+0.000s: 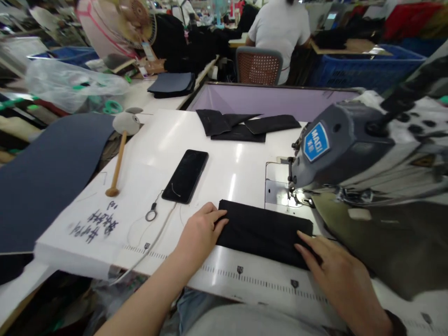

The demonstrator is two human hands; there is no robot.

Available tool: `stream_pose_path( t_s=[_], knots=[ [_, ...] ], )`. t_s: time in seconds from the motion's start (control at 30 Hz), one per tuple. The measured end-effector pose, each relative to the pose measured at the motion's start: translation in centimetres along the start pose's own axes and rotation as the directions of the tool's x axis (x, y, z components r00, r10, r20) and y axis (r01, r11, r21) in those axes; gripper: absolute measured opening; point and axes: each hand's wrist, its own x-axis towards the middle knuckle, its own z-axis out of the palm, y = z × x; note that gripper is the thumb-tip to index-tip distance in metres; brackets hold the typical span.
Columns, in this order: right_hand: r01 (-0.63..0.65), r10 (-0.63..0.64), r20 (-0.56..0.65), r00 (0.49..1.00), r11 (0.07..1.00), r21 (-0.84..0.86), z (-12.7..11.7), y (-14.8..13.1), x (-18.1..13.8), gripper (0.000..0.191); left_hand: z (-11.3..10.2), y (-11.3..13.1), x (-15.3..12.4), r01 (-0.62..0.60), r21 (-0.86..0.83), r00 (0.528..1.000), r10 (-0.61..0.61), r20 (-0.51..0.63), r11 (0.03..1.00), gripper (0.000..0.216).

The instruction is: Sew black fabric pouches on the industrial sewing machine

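A folded black fabric piece (262,231) lies on the white sewing table (217,163) just in front of the grey sewing machine (350,149). My left hand (201,231) rests at the fabric's left end, fingers curled and pinching its edge. My right hand (336,275) lies over the fabric's right front corner, fingers stretched flat and pressing it down. The needle area (292,196) sits just behind the fabric.
A black phone (185,175) with a cord and ring lies left of the fabric. A wooden-handled mallet (119,158), dark blue cloth (45,177) and more black pieces (241,126) sit further off. A person in white sits on a chair (259,65) behind.
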Motion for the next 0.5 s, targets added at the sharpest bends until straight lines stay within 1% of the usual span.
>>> stream_pose_path(
  t_s=[0.07,0.13,0.2,0.23,0.27,0.3,0.37,0.43,0.5],
  knots=[
    [-0.013,0.013,0.011,1.0,0.998,-0.057,-0.4,-0.4,0.3,0.038,-0.1,0.1,0.2,-0.083,0.086,0.996,0.085,-0.022,0.993,0.018],
    [-0.002,0.001,-0.015,1.0,0.994,-0.105,-0.7,-0.7,0.7,0.036,-0.3,0.4,0.4,-0.235,0.165,0.971,0.24,-0.015,0.958,0.023],
    [0.067,-0.075,-0.056,0.996,0.989,-0.133,-0.8,-1.0,1.1,0.031,-0.5,0.7,0.7,-0.414,0.189,0.91,0.407,0.077,0.89,0.029],
    [0.13,-0.139,-0.06,0.988,0.983,-0.132,-0.8,-1.1,1.3,0.031,-0.5,0.9,0.9,-0.481,0.183,0.876,0.462,0.141,0.857,0.03],
    [0.202,-0.209,-0.046,0.977,0.972,-0.119,-0.7,-1.3,1.4,0.032,-0.6,1.2,1.1,-0.521,0.178,0.849,0.487,0.202,0.835,0.031],
    [0.27,-0.273,-0.021,0.962,0.957,-0.102,-0.6,-1.5,1.5,0.035,-0.6,1.5,1.3,-0.534,0.185,0.838,0.488,0.245,0.825,0.032],
    [0.344,-0.342,0.034,0.939,0.936,-0.079,-0.2,-1.8,1.6,0.039,-0.5,2.3,1.6,-0.499,0.241,0.857,0.431,0.284,0.832,0.03],
    [0.33,-0.326,0.063,0.943,0.94,-0.082,0.1,-2.2,1.7,0.035,-0.3,3.4,1.7,-0.446,0.317,0.887,0.365,0.283,0.837,0.031],
    [0.284,-0.279,0.064,0.958,0.956,-0.08,0.4,-2.6,1.9,0.028,0.1,4.5,1.8,-0.418,0.365,0.903,0.334,0.272,0.832,0.033]
  ],
)
